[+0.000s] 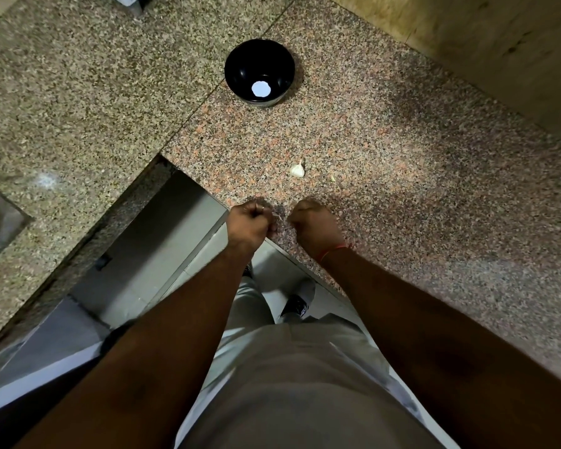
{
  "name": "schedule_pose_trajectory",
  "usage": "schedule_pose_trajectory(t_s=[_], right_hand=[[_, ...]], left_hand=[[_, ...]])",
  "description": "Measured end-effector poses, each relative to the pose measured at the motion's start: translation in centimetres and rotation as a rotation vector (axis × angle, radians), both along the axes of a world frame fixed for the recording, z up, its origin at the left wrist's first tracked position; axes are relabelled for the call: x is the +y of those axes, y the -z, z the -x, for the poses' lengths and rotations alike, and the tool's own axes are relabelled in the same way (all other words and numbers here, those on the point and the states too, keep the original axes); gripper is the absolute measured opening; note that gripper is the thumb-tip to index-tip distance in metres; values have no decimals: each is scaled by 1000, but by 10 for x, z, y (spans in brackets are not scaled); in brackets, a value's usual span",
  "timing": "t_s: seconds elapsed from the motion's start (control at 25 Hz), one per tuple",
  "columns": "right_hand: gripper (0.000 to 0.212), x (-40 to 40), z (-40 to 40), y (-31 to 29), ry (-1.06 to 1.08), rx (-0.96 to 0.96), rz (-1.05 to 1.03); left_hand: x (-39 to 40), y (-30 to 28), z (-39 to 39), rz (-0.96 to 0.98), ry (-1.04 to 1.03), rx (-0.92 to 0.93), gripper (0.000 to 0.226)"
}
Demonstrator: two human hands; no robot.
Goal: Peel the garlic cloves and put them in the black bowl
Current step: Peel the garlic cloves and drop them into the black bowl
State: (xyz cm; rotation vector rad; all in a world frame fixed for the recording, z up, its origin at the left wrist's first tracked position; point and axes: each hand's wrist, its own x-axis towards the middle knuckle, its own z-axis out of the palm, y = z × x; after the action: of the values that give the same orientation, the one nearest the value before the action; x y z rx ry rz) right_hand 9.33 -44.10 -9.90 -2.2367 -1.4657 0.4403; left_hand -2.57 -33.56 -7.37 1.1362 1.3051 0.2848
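The black bowl (240,64) stands on the granite counter at the back, with only a bright reflection in its bottom. A white garlic bulb (297,170) lies on the counter just beyond my hands, and a small loose clove (332,178) lies to its right. My left hand (251,223) and my right hand (314,225) hover close together at the counter's front edge, both with fingers curled tight. A thin pale bit of a garlic clove (278,217) shows in the gap between them, pinched from both sides. The rest of it is hidden in my fingers.
The speckled granite counter (402,163) wraps round in an L shape, with its inner corner left of my hands. A steel sink rim (4,222) shows at the far left. A tiled wall (486,43) rises at the back right. My legs and the floor are below.
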Motion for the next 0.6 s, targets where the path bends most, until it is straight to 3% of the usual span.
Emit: schedule_pose_trajectory(t_s=[0.12, 0.24, 0.44, 0.6], right_hand=[[19, -1, 8, 0, 20, 16, -12], [21, -5, 6, 1, 149, 153, -58], [13, -18, -8, -22, 740, 983, -196], [14, -19, -16, -28, 806, 1256, -216]], left_hand=[[-1, 1, 3, 17, -28, -13, 4], [-1, 2, 5, 23, -21, -5, 6], [-5, -3, 8, 30, -52, -19, 10], [-7, -4, 7, 28, -70, -22, 22]])
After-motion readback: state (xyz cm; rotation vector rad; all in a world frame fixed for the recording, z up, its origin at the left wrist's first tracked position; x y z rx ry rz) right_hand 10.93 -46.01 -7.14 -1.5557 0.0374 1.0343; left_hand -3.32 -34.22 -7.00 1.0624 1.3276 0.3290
